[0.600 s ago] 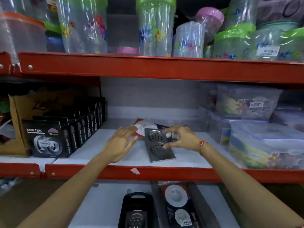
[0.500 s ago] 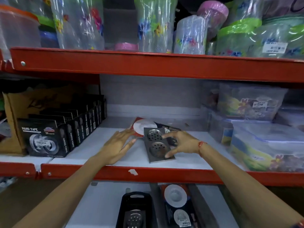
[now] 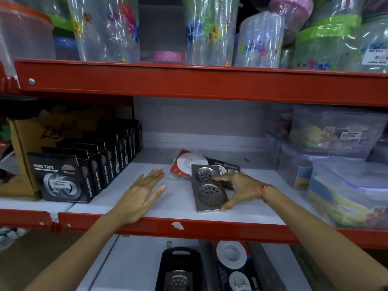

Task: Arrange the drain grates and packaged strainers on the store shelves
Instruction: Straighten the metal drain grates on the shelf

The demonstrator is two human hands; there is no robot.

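At the left edge of the frame, a brown cardboard box is sitting on the white middle shelf with a red metal front rail, and just to its right a row of black boxes printed NANO TAPE is running back toward the grey rear wall. Left of centre, the person's left hand is lying palm down over the bare shelf board, its fingers spread and released, gripping nothing; whether the palm is pressing on the board cannot be told. Just right of it, near the middle of the frame, two square steel drain grates with round perforated centres are lying flat on the shelf, one behind the other, touching. The right hand is grasping this pair from its right side, the forefinger resting on the rear grate and the thumb pressing the front right corner of the nearer one. Behind the grates, a red-carded packaged strainer with a white round disc is lying tilted, partly under the rear grate, and a dark card package is lying beside it. At the right of the frame, clear floral plastic storage containers are standing stacked on the same shelf. At the bottom centre, on the lower shelf, a black tray is holding another grate, and to its right more white packaged strainers are lying.
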